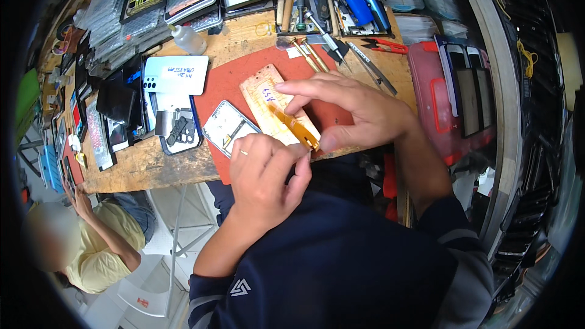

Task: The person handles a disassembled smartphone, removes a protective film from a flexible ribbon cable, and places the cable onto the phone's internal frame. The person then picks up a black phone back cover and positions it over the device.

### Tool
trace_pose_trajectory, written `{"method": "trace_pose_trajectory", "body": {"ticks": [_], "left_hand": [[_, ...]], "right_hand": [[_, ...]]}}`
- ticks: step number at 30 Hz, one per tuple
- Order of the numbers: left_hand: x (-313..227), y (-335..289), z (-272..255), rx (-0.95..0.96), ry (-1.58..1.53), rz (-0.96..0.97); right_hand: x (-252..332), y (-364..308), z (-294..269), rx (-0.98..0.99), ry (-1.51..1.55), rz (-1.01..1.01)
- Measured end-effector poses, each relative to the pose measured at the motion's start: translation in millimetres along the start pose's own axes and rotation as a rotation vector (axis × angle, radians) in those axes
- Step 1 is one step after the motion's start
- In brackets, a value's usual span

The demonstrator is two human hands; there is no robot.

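Note:
An amber flex cable (294, 125) slants over a worn wooden block (261, 88) with handwriting on it. My left hand (262, 173) pinches the near end of the cable, fingers curled in. Over the block's right side hovers my right hand (365, 109), its index finger stretched out and its thumb apart, close to the cable's end. Whether that thumb touches the cable I cannot tell. Left of the block lies an opened phone frame (225, 125), partly behind my left hand. Block and frame rest on a red mat (222, 79).
Brass-coloured screwdrivers (309, 55), tweezers (375, 67) and red-handled pliers (387, 45) lie at the back right. A small bottle (187, 39), a white phone back (177, 74) and a tray of small parts (180, 131) are on the left. Another person (103, 247) sits at lower left.

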State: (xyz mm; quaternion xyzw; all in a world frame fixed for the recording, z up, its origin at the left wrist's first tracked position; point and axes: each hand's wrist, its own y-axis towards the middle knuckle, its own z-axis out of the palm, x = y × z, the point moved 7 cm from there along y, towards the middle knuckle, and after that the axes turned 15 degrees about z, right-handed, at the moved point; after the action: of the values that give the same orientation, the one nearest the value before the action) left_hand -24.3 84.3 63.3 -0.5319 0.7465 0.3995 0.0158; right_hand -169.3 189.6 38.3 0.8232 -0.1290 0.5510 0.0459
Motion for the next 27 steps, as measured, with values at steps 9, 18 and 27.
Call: {"method": "trace_pose_trajectory", "body": {"ticks": [9, 18, 27], "left_hand": [[35, 31, -42, -0.022, -0.182, -0.146], [47, 37, -56, -0.104, -0.313, -0.172], [75, 21, -42, -0.288, -0.518, -0.297]], "right_hand": [[7, 22, 8, -0.261, -0.233, -0.101], [13, 30, 1, -0.516, -0.273, -0.267], [39, 12, -20, -0.55, -0.16, 0.037]]}}
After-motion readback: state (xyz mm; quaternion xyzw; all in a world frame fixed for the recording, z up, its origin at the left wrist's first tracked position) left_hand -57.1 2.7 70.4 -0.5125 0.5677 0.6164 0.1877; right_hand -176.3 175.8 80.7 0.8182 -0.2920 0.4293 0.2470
